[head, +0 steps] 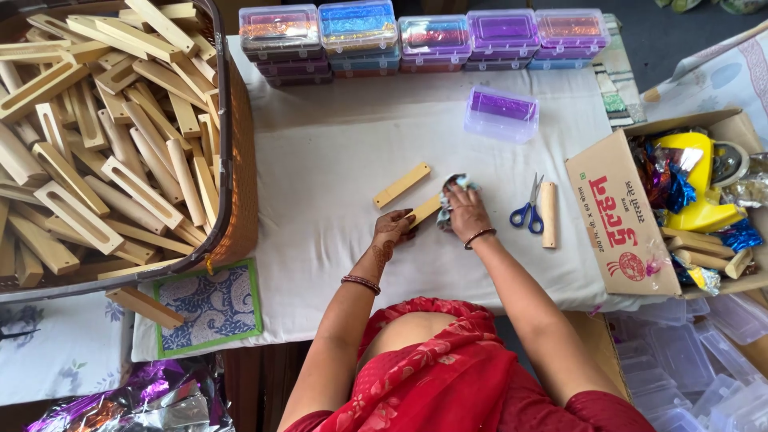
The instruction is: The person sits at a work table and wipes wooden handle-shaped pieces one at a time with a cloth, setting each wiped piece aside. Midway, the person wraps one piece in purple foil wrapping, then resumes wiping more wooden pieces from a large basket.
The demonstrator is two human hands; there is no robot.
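My left hand [392, 230] presses down one end of a pale wooden bar [425, 211] lying on the white cloth-covered table [336, 160]. My right hand [467, 212] holds a crumpled cloth [454, 186] against the other end of that bar. A second wooden bar [402, 185] lies loose just beyond my left hand. Blue-handled scissors [527, 208] and a short wooden cylinder [549, 214] rest to the right of my right hand.
A large wicker basket [240, 160] at the left is piled with several slotted wooden bars. Stacked clear plastic boxes [424, 36] line the far edge; one purple box [502, 114] stands apart. A cardboard box [620, 216] with foil wrappers sits at the right.
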